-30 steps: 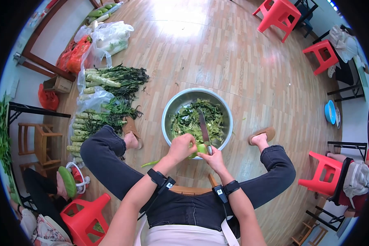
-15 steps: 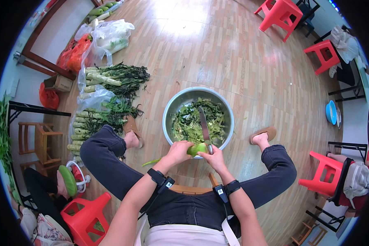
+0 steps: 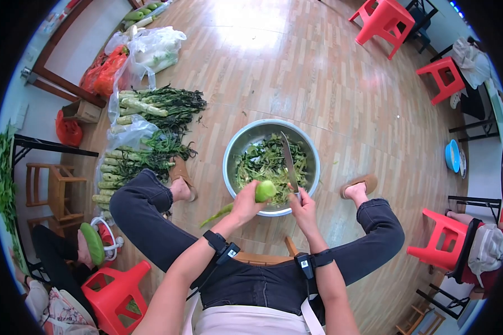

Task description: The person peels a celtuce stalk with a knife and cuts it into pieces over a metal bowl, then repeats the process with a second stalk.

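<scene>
My left hand (image 3: 247, 203) is closed round a peeled pale-green celtuce stem (image 3: 265, 191). Its rounded end points up over the bowl's near rim, and a thin green tail sticks out behind my wrist. In my right hand (image 3: 302, 207) is a knife (image 3: 289, 159), gripped by its handle with the long blade pointing away over the bowl. Blade and stem are apart. Below both hands stands a wide metal bowl (image 3: 229, 151) holding a heap of green peelings (image 3: 257, 167).
Unpeeled leafy celtuce (image 3: 162, 104) lies in bunches on the floor at left, near plastic bags (image 3: 159, 47). Red stools (image 3: 383, 25) stand around the edges. A blue basin (image 3: 452, 156) is at right. Other people sit at lower left and right.
The knife has come off the celtuce stem and moved right with my right hand. My left hand has tilted the stem so its end faces up.
</scene>
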